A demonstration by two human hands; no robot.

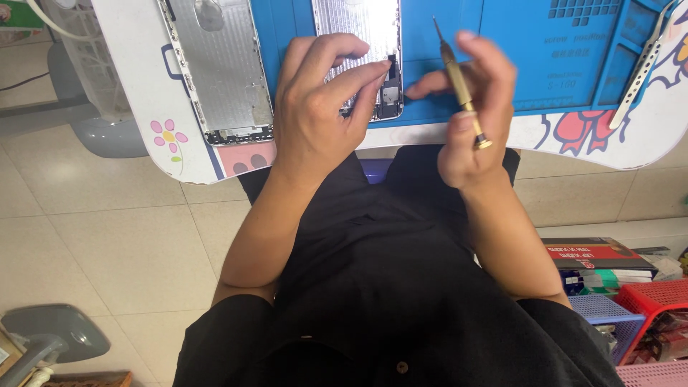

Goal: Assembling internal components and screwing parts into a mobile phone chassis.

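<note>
Left hand: my left hand (315,107) hovers over the lower end of a phone housing, thumb and fingertips pinched close at its bottom corner; whether they grip a small part there, I cannot tell.
Right hand: my right hand (476,107) is closed around one brass-coloured screwdriver (456,79), its thin tip pointing up and away from me, its round cap toward my wrist.
Phone housings: two. The one I work on, a silver phone housing (365,29), lies open-side up on the blue mat; a second housing (218,64) lies just to its left, half off the mat.
Mat: one blue work mat (516,64) with moulded compartments covers the middle of the tabletop.
Tweezers: one pair of tweezers (641,68) lies at the far right, well apart from both hands.
Tabletop: one white tabletop (143,79) with flower prints, its edge curving above my lap.
Floor: two baskets to my right, a red basket (656,297) and a blue basket (605,315); beside them, stacked boxes (598,258).
</note>
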